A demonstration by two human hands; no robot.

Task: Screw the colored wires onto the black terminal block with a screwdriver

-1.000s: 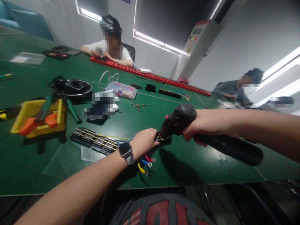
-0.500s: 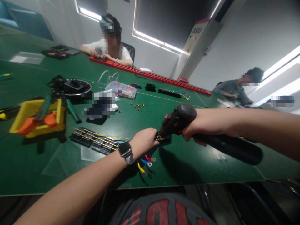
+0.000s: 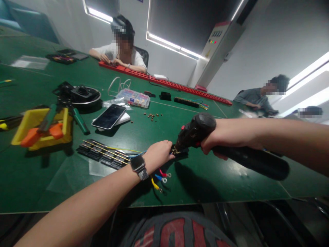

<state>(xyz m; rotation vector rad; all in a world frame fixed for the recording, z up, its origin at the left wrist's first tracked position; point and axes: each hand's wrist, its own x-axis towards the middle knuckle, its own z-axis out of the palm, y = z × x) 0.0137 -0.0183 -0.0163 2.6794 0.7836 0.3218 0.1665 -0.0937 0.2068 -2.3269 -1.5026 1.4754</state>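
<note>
My right hand [image 3: 219,132] is wrapped round a black cordless screwdriver [image 3: 196,128], whose tip points down and left. The tip meets brass screws on a black terminal block [image 3: 183,153] lying on the table. My left hand [image 3: 159,152], with a watch on its wrist, has its fingers closed on the left part of the block and covers much of it. Below that hand, red, blue and yellow wires [image 3: 157,185] with ring lugs stick out. Black strips with brass-coloured bars [image 3: 102,151] lie left of my left hand, partly behind my wrist.
Loose brass screws [image 3: 153,116] lie beyond my hands, near a phone [image 3: 110,116] and a clear parts box [image 3: 133,97]. A yellow bin [image 3: 33,123] with green-handled pliers [image 3: 81,120] stands left. Across the green table [image 3: 231,192], co-workers sit beyond a red rail [image 3: 164,81].
My hands, the screwdriver and the block hold nearly the same positions. The view has shifted very slightly.
</note>
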